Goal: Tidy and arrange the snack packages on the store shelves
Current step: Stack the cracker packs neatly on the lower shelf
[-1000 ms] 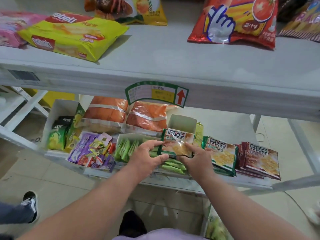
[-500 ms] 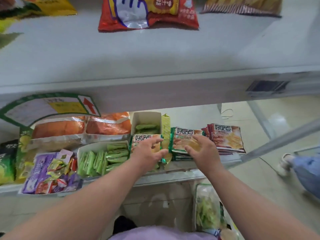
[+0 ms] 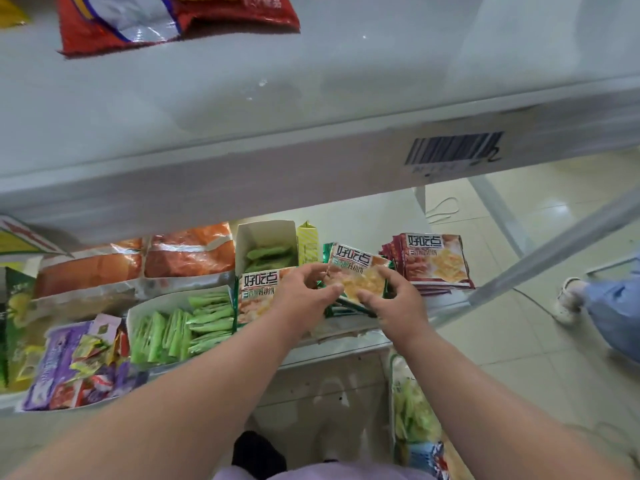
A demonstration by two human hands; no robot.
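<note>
While we pinch the green cracker packet (image 3: 358, 277) between left hand (image 3: 304, 299) and right hand (image 3: 394, 303) above its stack on the lower shelf (image 3: 346, 344), squaring is underway; next, lower it flush beside the red packets (image 3: 433, 261).

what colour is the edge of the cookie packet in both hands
Green, around the cookie packet between left hand and right hand; head view.

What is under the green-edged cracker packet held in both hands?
More flat green-edged packets lie stacked beneath the green-edged cracker packet on the lower white shelf. How many cannot be told: the left hand and right hand cover most of the pile.
</note>
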